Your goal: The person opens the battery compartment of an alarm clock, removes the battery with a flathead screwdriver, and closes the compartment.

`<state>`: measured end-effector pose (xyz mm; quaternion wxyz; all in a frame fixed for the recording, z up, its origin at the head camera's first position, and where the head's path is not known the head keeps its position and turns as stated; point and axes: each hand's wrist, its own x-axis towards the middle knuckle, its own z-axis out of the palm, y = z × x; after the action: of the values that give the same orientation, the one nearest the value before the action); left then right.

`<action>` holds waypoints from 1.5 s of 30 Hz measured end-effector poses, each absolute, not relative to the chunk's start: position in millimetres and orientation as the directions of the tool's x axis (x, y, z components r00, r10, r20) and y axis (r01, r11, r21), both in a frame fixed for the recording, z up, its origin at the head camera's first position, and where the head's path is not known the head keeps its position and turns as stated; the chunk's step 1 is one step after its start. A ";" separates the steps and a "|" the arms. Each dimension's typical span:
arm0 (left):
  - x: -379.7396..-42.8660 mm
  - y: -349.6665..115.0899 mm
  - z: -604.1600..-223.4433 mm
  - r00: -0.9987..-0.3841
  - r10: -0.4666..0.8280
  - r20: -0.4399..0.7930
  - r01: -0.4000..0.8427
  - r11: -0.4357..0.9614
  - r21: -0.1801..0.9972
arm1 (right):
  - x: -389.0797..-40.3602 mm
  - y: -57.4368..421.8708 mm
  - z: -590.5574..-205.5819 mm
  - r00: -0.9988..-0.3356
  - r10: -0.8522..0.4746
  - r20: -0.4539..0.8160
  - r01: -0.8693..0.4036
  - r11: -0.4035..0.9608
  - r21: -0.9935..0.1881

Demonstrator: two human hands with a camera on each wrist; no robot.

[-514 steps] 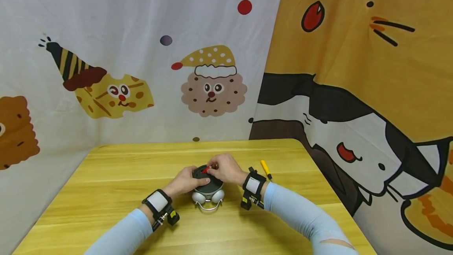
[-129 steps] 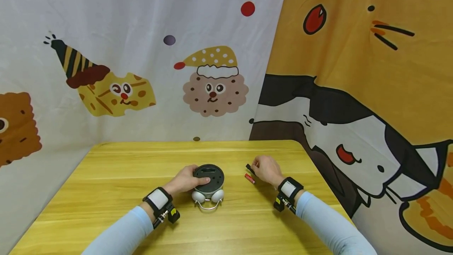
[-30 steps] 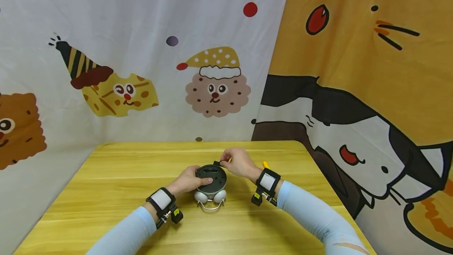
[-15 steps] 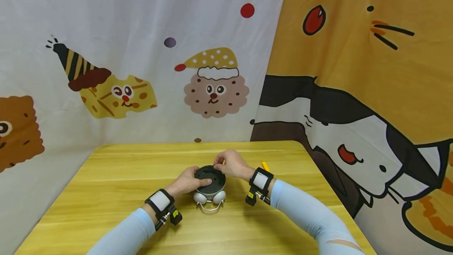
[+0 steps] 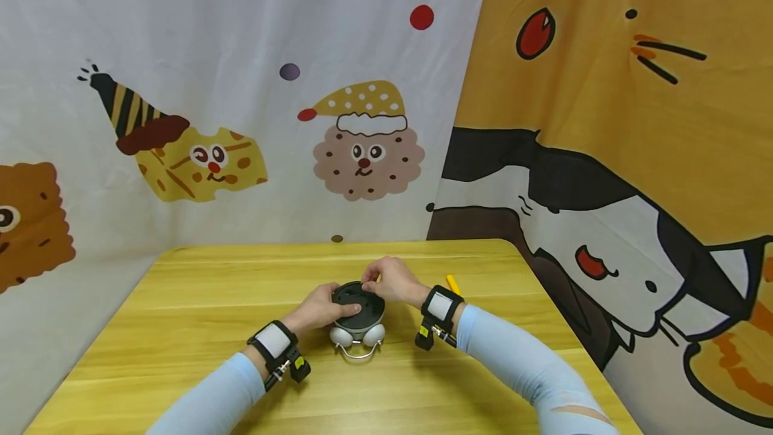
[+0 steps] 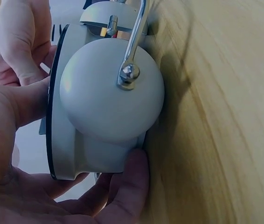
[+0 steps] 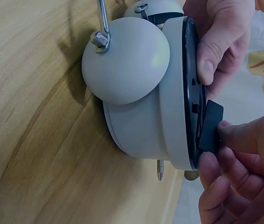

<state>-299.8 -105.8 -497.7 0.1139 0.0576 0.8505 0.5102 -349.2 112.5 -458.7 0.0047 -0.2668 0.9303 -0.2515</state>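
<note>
A white twin-bell alarm clock lies on its face on the table, dark back up, bells and handle toward me. My left hand grips its left side, thumb on the back and fingers curled under the rim in the left wrist view. My right hand is at the far part of the back. In the right wrist view, its thumb and fingers pinch a small black battery cover, which stands tilted against the back. In the head view my fingers hide the cover.
A yellow-handled screwdriver lies to the right, partly hidden behind my right wrist. The wooden table ends at a hanging cloth with cartoon prints. In the right wrist view, a metal leg sticks out of the clock's side.
Earlier my right hand held a red battery at the clock, later the black cover beside a red battery on the table. Since then it has brought the cover left onto the clock's back.
</note>
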 end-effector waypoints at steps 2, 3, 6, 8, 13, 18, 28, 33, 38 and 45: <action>-299.4 -106.2 -496.2 -0.966 0.216 -0.141 -0.022 0.478 0.878 | -349.8 110.1 -459.4 -0.859 -0.499 0.114 -0.488 0.733 -0.473; -299.1 -106.2 -495.3 -0.966 0.216 -0.143 -0.023 0.478 0.878 | -350.1 108.9 -459.6 -0.860 -0.499 0.110 -0.487 0.734 -0.473; -297.8 -105.9 -491.9 -0.965 0.216 -0.146 -0.026 0.476 0.879 | -352.4 106.1 -459.9 -0.858 -0.503 0.107 -0.490 0.737 -0.465; -297.2 -105.8 -490.5 -0.965 0.220 -0.142 -0.020 0.479 0.878 | -353.6 104.6 -459.8 -0.858 -0.504 0.101 -0.488 0.738 -0.466; -296.1 -105.7 -490.2 -0.964 0.230 -0.136 -0.009 0.481 0.877 | -355.3 102.6 -461.0 -0.867 -0.493 0.068 -0.460 0.739 -0.492; -295.2 -105.4 -490.7 -0.965 0.225 -0.131 -0.008 0.476 0.879 | -357.4 101.2 -463.5 -0.879 -0.473 0.063 -0.436 0.742 -0.509; -296.4 -105.9 -491.7 -0.964 0.233 -0.126 0.004 0.490 0.872 | -359.9 99.3 -463.8 -0.875 -0.482 0.034 -0.433 0.749 -0.502; -297.4 -105.2 -493.2 -0.963 0.234 -0.132 0.000 0.493 0.870 | -360.5 99.6 -463.8 -0.875 -0.484 0.019 -0.424 0.748 -0.511; -297.9 -105.5 -493.1 -0.962 0.240 -0.134 -0.001 0.486 0.874 | -360.4 100.2 -463.5 -0.890 -0.456 0.005 -0.379 0.735 -0.562; -298.0 -105.5 -492.9 -0.963 0.241 -0.124 0.011 0.493 0.870 | -361.6 99.0 -462.8 -0.891 -0.454 -0.001 -0.372 0.732 -0.570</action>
<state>-298.0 -105.5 -492.9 0.1153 0.0736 0.8562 0.4982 -361.6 99.0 -462.8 0.0701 -0.2226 0.9281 -0.2903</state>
